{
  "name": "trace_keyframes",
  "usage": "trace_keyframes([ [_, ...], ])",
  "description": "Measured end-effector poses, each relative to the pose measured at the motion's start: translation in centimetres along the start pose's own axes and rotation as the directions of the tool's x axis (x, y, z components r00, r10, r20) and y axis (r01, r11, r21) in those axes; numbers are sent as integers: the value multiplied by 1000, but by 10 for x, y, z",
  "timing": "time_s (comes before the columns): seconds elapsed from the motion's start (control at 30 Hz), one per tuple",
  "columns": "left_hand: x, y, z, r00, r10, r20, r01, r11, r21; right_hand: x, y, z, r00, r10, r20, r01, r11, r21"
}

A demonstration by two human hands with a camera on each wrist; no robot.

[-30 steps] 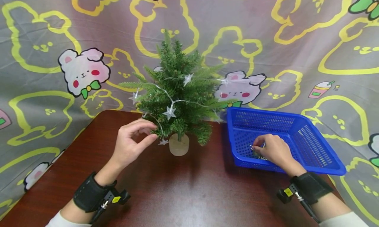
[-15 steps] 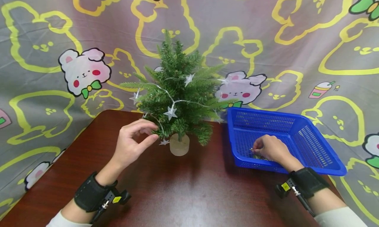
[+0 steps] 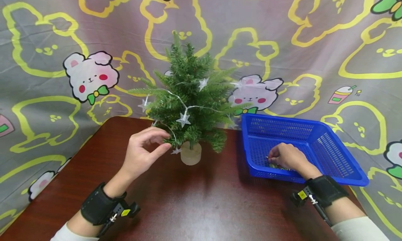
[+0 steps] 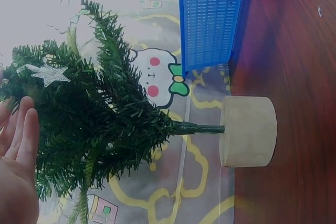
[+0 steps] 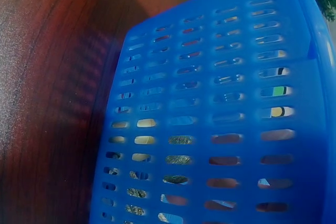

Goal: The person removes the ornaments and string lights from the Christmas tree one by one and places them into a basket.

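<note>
A small artificial Christmas tree (image 3: 194,97) on a round pale wooden base (image 3: 191,153) stands on the table, with a string of clear star lights (image 3: 184,119) draped over it. At its lower left branches is my left hand (image 3: 142,150), the thumb and fingertips slightly apart; in the left wrist view its fingers (image 4: 27,137) lie nearly straight against the greenery. Inside the blue basket (image 3: 248,157) my right hand (image 3: 289,157) pinches a small shiny piece (image 3: 267,158), mostly hidden by the fingers. Below that hand lie small gold-green things (image 3: 274,166), their kind unclear.
The slotted basket wall (image 5: 210,108) fills the right wrist view, with glittery bits showing through its slots. A brown wooden table (image 3: 194,202) bears everything. Behind hangs a grey cloth (image 3: 125,35) printed with cartoon animals.
My right hand has shifted slightly within the basket, and the shiny piece at its fingertips shows less than before. My left hand stays by the same branches.
</note>
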State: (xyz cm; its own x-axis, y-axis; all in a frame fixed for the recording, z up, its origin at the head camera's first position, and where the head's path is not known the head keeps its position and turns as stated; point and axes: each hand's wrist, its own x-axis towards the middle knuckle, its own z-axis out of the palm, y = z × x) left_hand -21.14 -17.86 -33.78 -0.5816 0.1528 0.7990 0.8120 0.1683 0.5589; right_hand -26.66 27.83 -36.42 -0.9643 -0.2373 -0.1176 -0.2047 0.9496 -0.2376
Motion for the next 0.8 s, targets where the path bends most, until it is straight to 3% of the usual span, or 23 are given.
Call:
trace_keyframes([
  [0.23,1,5,7,1000,-7,15,7,1000,25,-3,1,-5,998,17,-59,-19,999,-30],
  [0.4,1,8,11,1000,-13,8,12,998,56,-10,-4,-11,983,13,-184,-14,1000,-6],
  [0.53,2,12,15,1000,-18,-9,19,997,73,-20,-15,-16,945,-22,-325,40,998,46],
  [0.67,2,17,20,999,-25,-20,26,996,79,-30,-32,-17,884,-57,-464,110,990,89],
  [0.8,2,19,26,1000,-5,-27,8,995,99,-40,-52,-15,830,-79,-551,182,974,134],
])
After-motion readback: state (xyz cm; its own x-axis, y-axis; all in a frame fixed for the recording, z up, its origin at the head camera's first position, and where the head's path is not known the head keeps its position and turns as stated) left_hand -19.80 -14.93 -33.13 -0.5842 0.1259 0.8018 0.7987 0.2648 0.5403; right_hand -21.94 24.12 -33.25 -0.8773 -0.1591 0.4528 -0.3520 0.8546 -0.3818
